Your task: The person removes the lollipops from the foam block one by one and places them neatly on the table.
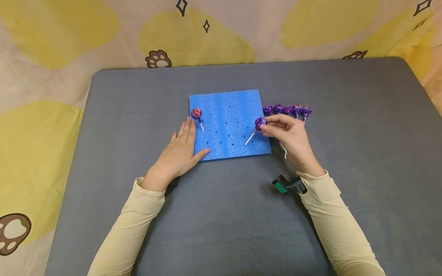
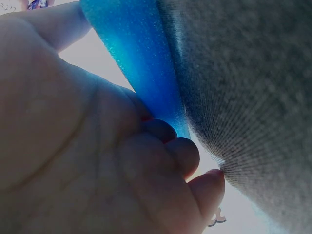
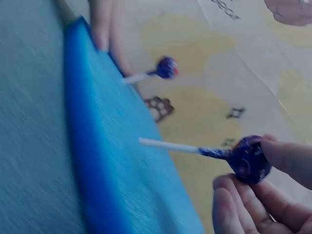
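A blue foam board (image 1: 241,100) with rows of small holes lies on the grey table. My left hand (image 1: 176,157) rests along the board's left side, fingers straight and thumb over the front left corner. Near those fingertips, a lollipop (image 1: 196,113) in a red and purple wrapper stands with its white stick in the board. My right hand (image 1: 291,140) pinches the wrapped head of a purple lollipop (image 3: 248,158) between thumb and fingers over the board's right part. Its bare white stick (image 3: 168,145) points down toward the foam. In the left wrist view, fingers press the board's edge (image 2: 141,63).
Several purple-wrapped lollipops (image 1: 288,110) lie in a row right of the board, their sticks partly hidden by my right hand. A black and green strap (image 1: 290,185) sits at my right wrist. A yellow patterned cloth (image 1: 207,38) hangs behind the table's back edge.
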`<action>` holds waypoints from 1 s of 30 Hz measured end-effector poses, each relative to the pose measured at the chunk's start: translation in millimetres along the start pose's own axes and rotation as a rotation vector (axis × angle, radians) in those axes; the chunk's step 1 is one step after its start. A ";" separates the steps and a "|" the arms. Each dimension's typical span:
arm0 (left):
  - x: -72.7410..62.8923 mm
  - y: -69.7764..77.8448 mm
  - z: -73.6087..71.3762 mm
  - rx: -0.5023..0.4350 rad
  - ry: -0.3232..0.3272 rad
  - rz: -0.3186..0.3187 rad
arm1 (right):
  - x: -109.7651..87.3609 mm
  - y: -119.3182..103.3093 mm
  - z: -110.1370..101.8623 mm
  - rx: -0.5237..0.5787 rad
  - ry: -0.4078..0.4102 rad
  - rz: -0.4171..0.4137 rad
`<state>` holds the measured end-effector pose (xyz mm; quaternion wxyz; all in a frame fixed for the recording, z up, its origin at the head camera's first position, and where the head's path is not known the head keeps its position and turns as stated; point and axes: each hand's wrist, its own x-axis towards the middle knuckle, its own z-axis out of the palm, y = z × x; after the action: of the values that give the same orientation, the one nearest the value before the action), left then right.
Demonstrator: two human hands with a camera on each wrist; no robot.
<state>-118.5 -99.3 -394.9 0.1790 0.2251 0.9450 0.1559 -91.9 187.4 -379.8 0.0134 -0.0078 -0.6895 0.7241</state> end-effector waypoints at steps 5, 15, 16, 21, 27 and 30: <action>0.0 -0.5 -0.2 0.002 0.000 0.002 | 1.0 -10.1 -17.0 -0.001 -0.009 -0.010; 0.4 -1.4 -0.4 0.007 0.009 0.005 | 2.6 -21.4 -52.1 -0.004 0.001 0.013; 0.5 -1.3 -0.5 0.005 0.008 0.006 | 2.3 -22.3 -56.0 -0.016 0.005 0.022; 1.2 -1.3 0.2 0.007 0.004 0.009 | 0.7 -25.6 -75.1 -0.053 0.025 0.064; 1.5 -1.4 0.3 0.008 0.004 0.010 | -0.9 -25.3 -95.3 -0.044 0.040 0.103; 1.7 -1.5 0.5 0.010 0.006 0.013 | -2.7 -24.4 -103.9 -0.033 0.043 0.125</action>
<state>-120.3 -99.6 -396.4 0.1738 0.2317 0.9448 0.1529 -86.0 292.2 -360.5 -0.0173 -0.0665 -0.6990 0.7118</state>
